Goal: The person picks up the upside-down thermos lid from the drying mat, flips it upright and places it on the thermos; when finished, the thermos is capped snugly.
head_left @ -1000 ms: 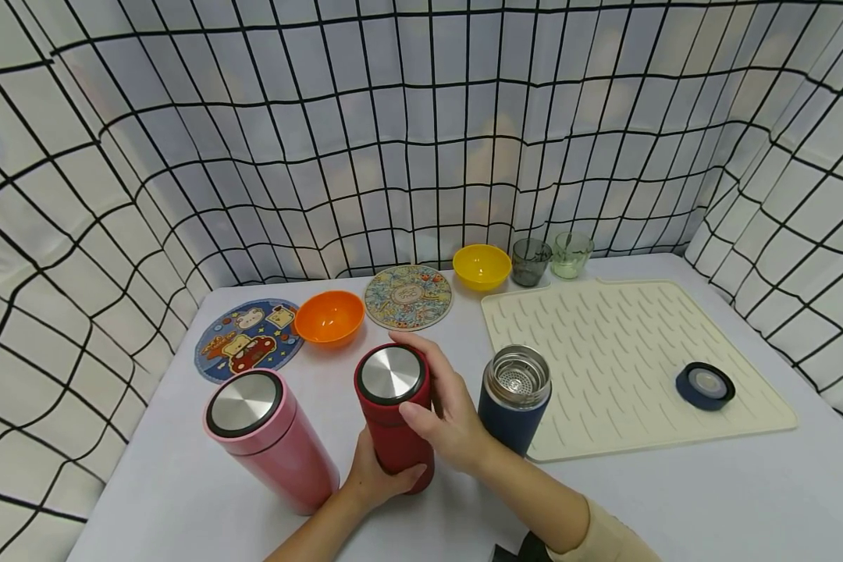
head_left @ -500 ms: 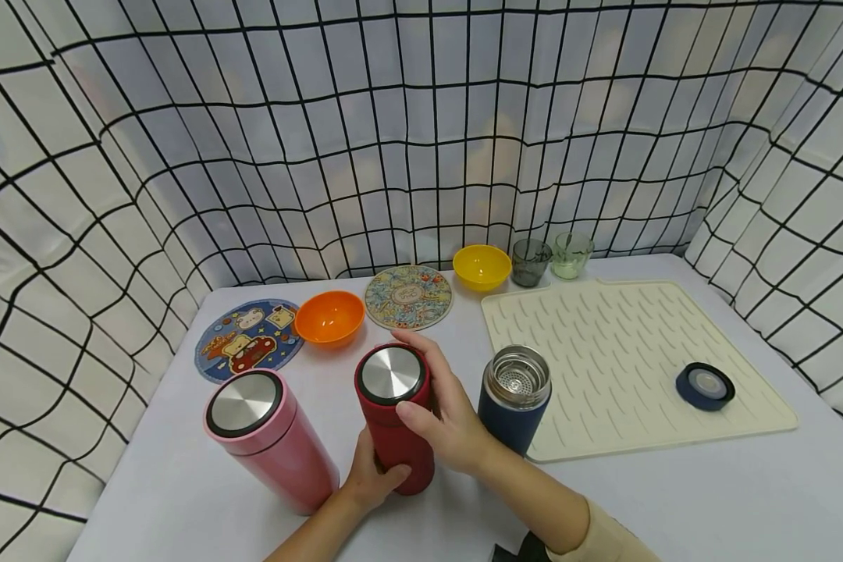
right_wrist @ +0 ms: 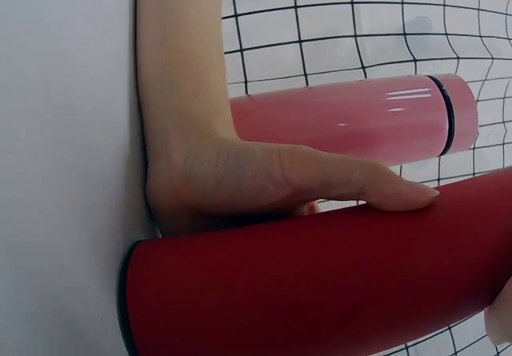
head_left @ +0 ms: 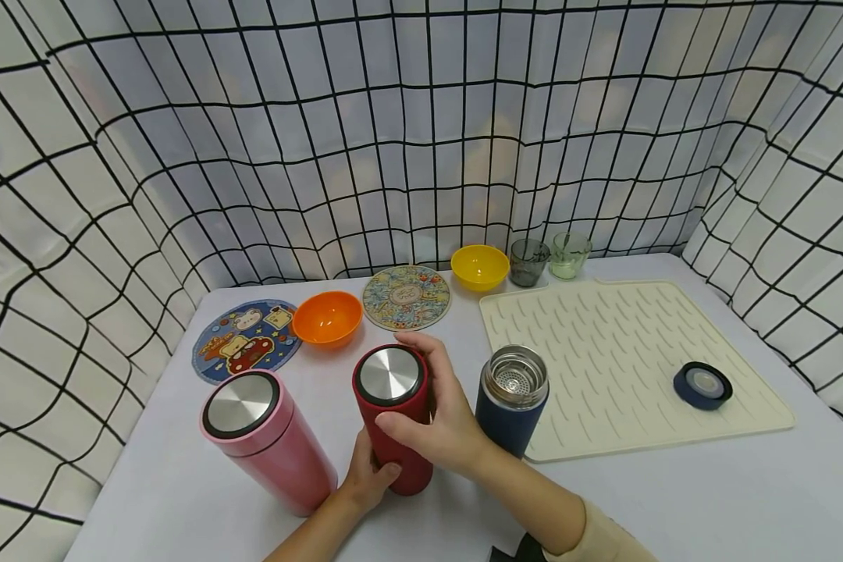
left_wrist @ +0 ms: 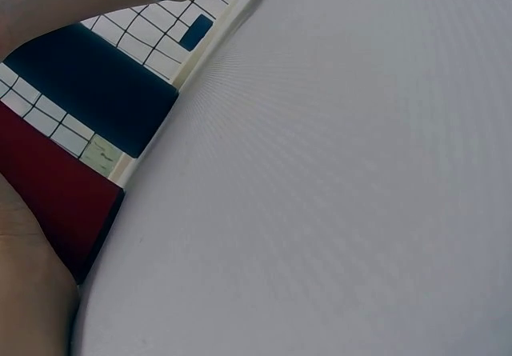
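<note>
A red thermos [head_left: 414, 473] with a steel-topped lid [head_left: 390, 376] stands upright on the white table. My left hand [head_left: 367, 478] grips its lower body from the left; in the right wrist view the thumb of that left hand [right_wrist: 280, 176] lies along the red wall. Around the top from the right curves my right hand [head_left: 449, 425], its thumb across the front just below the lid and its fingers partly hidden behind. To the left is a closed pink thermos [head_left: 281, 460]. A blue thermos [head_left: 509, 425] without its lid stands to the right, a strainer showing in its mouth.
The blue lid [head_left: 702, 385] lies on a cream drying mat [head_left: 604, 351]. Behind are an orange bowl [head_left: 327, 320], a yellow bowl [head_left: 479, 268], two small glasses [head_left: 529, 263], and two round patterned mats [head_left: 406, 298]. Black-lined netting [head_left: 421, 156] encloses the table.
My right thumb has slid from the lid's edge down and left across the thermos front. The left thumb has drawn back leftward. The red thermos stays in place.
</note>
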A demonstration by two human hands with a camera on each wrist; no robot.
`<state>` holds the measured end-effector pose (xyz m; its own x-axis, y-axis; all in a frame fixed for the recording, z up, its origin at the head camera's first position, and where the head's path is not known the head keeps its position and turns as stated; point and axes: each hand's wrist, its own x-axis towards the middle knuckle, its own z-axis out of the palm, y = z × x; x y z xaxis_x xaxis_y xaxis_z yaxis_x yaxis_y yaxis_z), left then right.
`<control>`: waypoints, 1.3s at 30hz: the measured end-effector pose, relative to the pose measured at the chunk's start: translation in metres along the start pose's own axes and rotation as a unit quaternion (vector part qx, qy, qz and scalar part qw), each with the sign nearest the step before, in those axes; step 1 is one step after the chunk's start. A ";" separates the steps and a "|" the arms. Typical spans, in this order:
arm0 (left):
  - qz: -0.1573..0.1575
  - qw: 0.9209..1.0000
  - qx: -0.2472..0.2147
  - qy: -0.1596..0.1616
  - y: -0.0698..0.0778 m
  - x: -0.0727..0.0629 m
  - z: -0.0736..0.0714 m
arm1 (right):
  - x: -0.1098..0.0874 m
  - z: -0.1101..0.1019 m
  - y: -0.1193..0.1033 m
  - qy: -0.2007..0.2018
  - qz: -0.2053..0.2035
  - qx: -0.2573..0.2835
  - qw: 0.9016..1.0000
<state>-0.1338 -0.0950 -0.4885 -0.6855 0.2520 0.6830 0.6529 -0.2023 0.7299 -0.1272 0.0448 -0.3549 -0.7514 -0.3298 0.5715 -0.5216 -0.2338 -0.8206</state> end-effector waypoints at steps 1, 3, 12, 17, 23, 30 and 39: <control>-0.001 1.000 -0.002 -0.001 0.000 0.000 0.000 | 0.000 0.000 0.000 -0.008 -0.001 -0.002 1.000; 0.000 1.000 -0.005 -0.002 0.000 0.000 0.000 | 0.001 -0.001 0.000 -0.022 -0.009 -0.004 1.000; 0.000 1.000 0.002 -0.004 0.001 -0.001 0.000 | 0.000 0.000 0.002 -0.002 -0.004 0.026 1.000; 0.001 1.000 0.007 -0.005 0.002 0.000 0.000 | 0.000 0.000 0.002 0.006 -0.001 0.017 1.000; 0.011 1.000 0.006 -0.005 0.001 0.000 0.000 | 0.001 -0.003 -0.001 -0.034 -0.004 0.009 0.999; 0.000 1.000 0.006 -0.002 0.001 0.000 -0.001 | 0.002 -0.004 -0.002 -0.032 0.017 0.018 0.999; -0.018 1.000 -0.002 -0.002 0.002 0.000 -0.001 | 0.002 -0.002 -0.001 -0.018 0.018 0.025 0.999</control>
<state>-0.1328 -0.0958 -0.4868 -0.7066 0.2632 0.6569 0.6269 -0.1979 0.7536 -0.1290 0.0467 -0.3529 -0.7536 -0.3711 0.5426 -0.4736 -0.2660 -0.8396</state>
